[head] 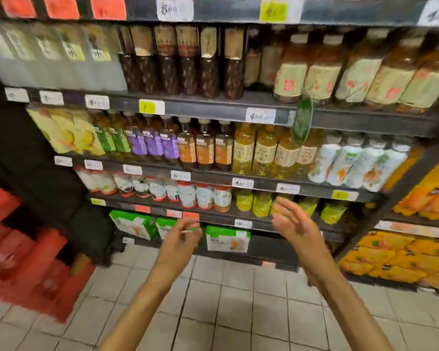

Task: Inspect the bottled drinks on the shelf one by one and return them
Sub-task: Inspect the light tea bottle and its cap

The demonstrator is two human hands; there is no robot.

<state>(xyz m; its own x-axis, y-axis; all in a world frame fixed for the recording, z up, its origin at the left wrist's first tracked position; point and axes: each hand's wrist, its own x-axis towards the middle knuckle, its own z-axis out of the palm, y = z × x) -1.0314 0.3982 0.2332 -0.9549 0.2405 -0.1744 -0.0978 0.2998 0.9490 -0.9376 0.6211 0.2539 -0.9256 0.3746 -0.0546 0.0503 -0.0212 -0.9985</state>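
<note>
Facing a dark multi-tier shelf (213, 111) packed with bottled drinks; price tags run along each edge. Orange packs (395, 257) fill the unit on the right, red crates (23, 249) stack on the left, pale floor tiles (238, 300) below.

Stock, large to small: top visible tier holds dark tea bottles (188, 69) and amber bottles with cream labels (352, 74). Next tier: purple-labelled (152, 145), orange-labelled (204, 150) and golden bottles (264, 153), then white-wrapped bottles (352, 163). Lower tier: red-capped white bottles (188, 196) and yellow-green bottles (261, 203). Green-and-white cartons (227, 239) sit on the bottom level.

Both forearms are raised in front of the lower tiers. Right hand (293, 224): fingers spread and relaxed, holding nothing, in front of the yellow-green bottles, not touching them. Left hand (185, 233): fingers loosely curled; view is blurred, no bottle in it; a thin pale streak at the fingertips cannot be identified.

Judgement: between bottles, no drink in hand, every bottle on the shelf. Next move calls for reaching to one bottle, probably a yellow-green one nearest the right hand, closing round its body and drawing it clear without knocking its tightly packed neighbours.
</note>
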